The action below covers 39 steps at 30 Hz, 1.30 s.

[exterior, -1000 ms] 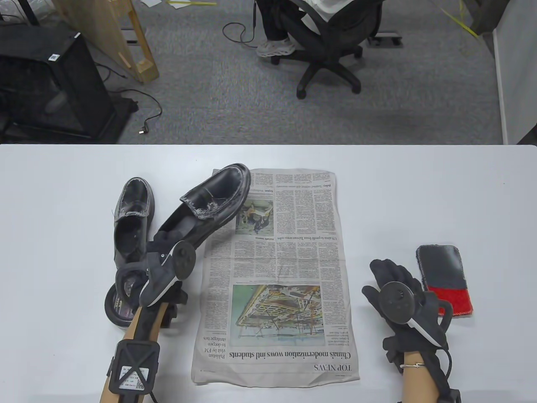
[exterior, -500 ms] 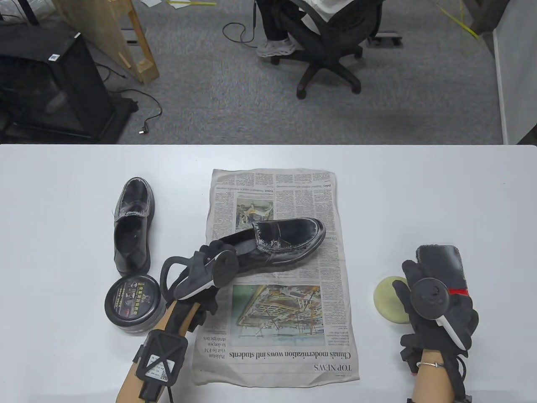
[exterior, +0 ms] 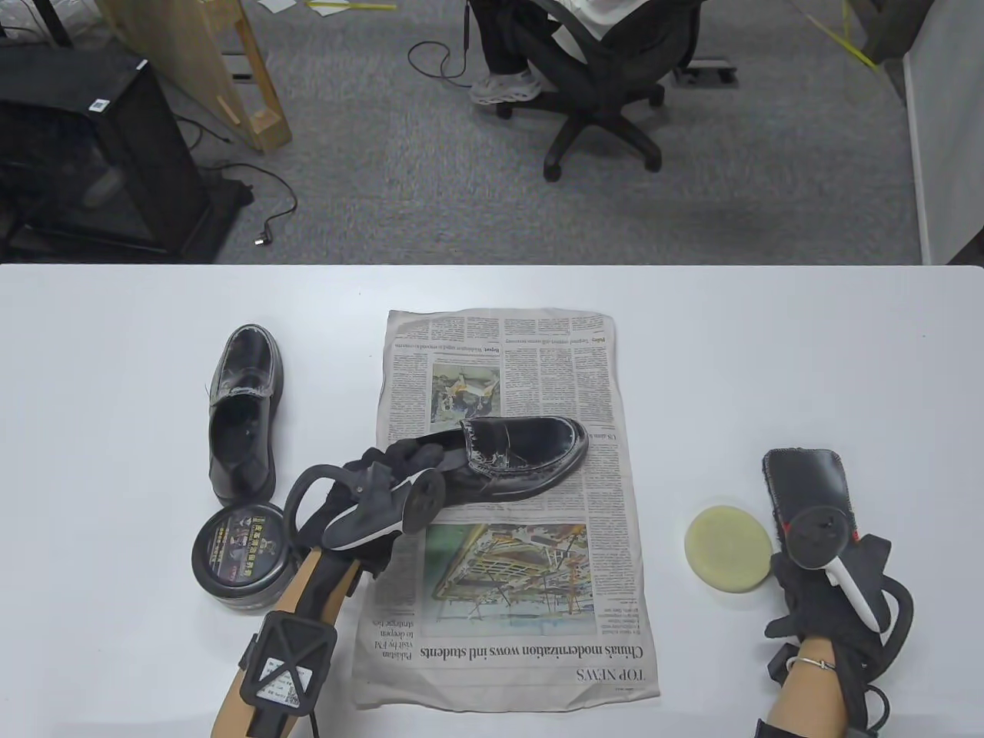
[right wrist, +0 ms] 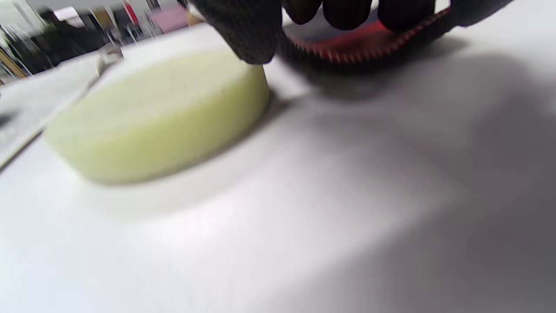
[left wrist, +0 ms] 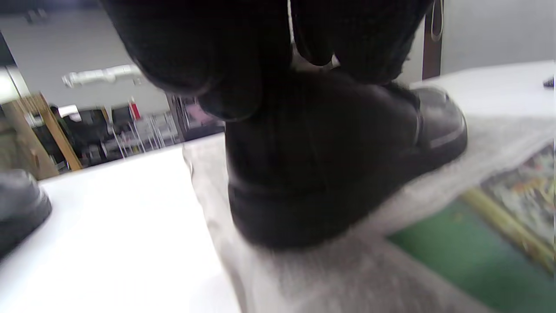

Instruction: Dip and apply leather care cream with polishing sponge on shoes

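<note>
Setup step, no cream dipped yet. Left hand (exterior: pixel 400 480) grips heel of shoe (exterior: pixel 523 453), resting on newspaper (exterior: pixel 607 369). Right hand (exterior: pixel 830 592) beside sponge (exterior: pixel 728 548) on bench (exterior: pixel 769 346); grip unclear, fingers hidden. Cream tin (exterior: pixel 242 561) lidded. Next, likely: open tin, lift sponge.

The left hand (exterior: pixel 384 477) reaches forward and rightward with fingers curled in a grip, while the right hand (exterior: pixel 826 573) lies low, fingers extended forward.

One black shoe (exterior: pixel 523 457) is lying on the newspaper (exterior: pixel 530 615), its twin (exterior: pixel 244 407) sitting left on the desk (exterior: pixel 115 346). The cream tin (exterior: pixel 238 557) is resting closed below it. The round yellow sponge (exterior: pixel 728 548) is lying flat at right.
</note>
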### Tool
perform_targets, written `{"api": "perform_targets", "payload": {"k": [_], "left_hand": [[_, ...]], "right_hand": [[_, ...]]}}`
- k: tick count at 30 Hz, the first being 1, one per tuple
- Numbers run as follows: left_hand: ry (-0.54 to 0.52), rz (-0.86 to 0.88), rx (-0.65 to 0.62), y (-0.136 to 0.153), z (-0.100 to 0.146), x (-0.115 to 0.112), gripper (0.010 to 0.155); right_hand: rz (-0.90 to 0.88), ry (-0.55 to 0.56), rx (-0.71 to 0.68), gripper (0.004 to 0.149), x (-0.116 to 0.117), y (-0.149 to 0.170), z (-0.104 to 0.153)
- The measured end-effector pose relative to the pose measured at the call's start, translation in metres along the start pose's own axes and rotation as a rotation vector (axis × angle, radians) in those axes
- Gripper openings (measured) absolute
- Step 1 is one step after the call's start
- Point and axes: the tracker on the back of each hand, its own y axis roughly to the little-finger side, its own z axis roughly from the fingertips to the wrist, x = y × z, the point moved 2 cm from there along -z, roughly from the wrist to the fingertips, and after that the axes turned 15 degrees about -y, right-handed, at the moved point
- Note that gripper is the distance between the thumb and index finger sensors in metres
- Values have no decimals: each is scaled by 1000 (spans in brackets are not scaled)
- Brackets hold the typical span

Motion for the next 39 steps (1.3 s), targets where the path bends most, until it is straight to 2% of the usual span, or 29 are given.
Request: {"api": "perform_targets", "payload": {"k": [3, 5, 7, 10, 11, 12, 13, 14, 18, 21, 24, 29, 32, 35, 39], "left_hand": [[-98, 36, 34, -1, 0, 7, 74], [-34, 48, 54, -3, -7, -3, 83], [93, 57, 80, -4, -14, -21, 90], [223, 119, 114, -5, -22, -50, 93], [229, 138, 127, -4, -23, -54, 95], [159, 160, 160, -2, -23, -53, 94], [142, 179, 166, -1, -23, -53, 93], [172, 196, 159, 0, -23, -54, 92], [143, 227, 156, 3, -20, -56, 89], [142, 236, 149, 3, -20, -56, 87], [134, 239, 143, 4, -20, -56, 87], [127, 236, 133, 6, -19, -57, 85], [120, 240, 127, 7, -18, -57, 84], [115, 264, 125, 10, -18, -58, 83], [107, 317, 133, 15, -18, -60, 82]], "right_hand": [[38, 20, 39, 75, -1, 0, -1], [73, 76, 90, 74, -1, 0, -3], [122, 148, 143, 64, -1, -1, -4], [148, 223, 170, 48, -3, -4, -3], [143, 261, 174, 46, -5, -3, -2], [126, 292, 172, 45, -7, -1, 0], [106, 301, 164, 45, -9, -1, 2], [55, 321, 135, 45, -12, 0, 6], [-121, 487, -42, 46, -31, -13, 34], [-132, 600, -231, 46, -42, -51, 64], [-87, 658, -359, 46, -41, -96, 80], [113, 617, -499, 46, -19, -192, 78], [143, 542, -583, 45, -1, -241, 69], [152, 466, -665, 43, 14, -274, 64], [149, 276, -798, 44, 33, -307, 55]]}}
